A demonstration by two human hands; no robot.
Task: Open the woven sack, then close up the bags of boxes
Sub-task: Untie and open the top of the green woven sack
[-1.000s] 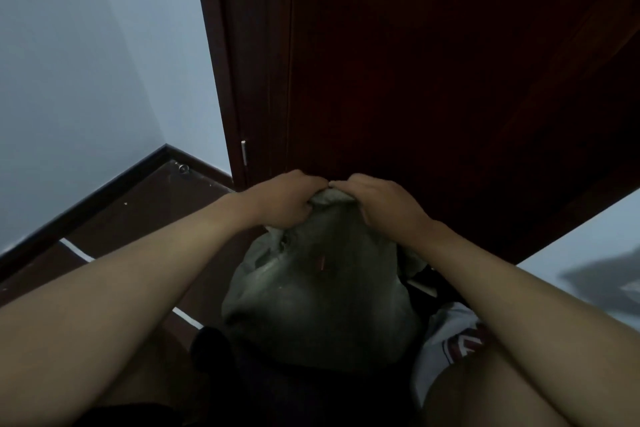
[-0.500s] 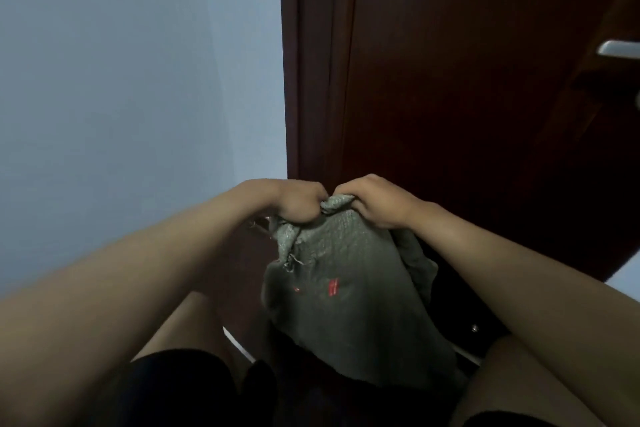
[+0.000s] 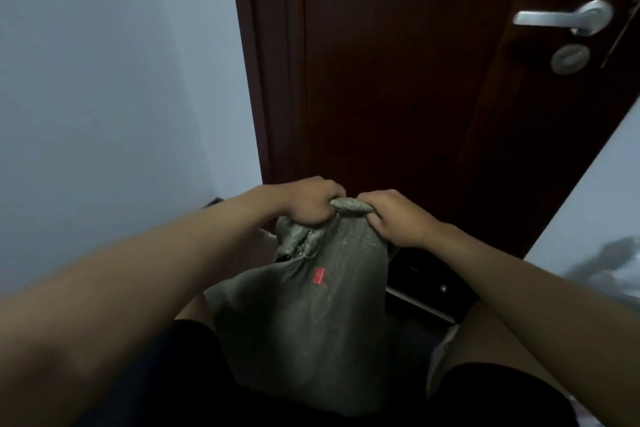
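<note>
Head view, dim light. Grey-green woven plastic sack (image 3: 311,315) upright on the floor between the knees, directly in front of the dark red-brown wooden door (image 3: 398,80). Sack mouth gathered into a bunched knot at the top, not opened. Small red rectangular label (image 3: 320,277) on the near face of the sack, below the gathered neck.

Left hand (image 3: 306,201): fingers curled tight round the left side of the bunched top, grasping the fabric. Right hand (image 3: 394,217): fingers likewise curled, clamped on the right side of the same bunch. Knuckles of both nearly touching across the knot. Loose fold of sack fabric hanging just under the left hand.

Both forearms extended forward and converging on the sack top. Black shorts (image 3: 166,374) at lower frame on both thighs.

Background: silver lever door handle (image 3: 561,17) at upper right, round silver lock plate (image 3: 569,59) just beneath it. Pale blue-grey wall (image 3: 104,97) to the left of the door frame. Contents of sack hidden.
</note>
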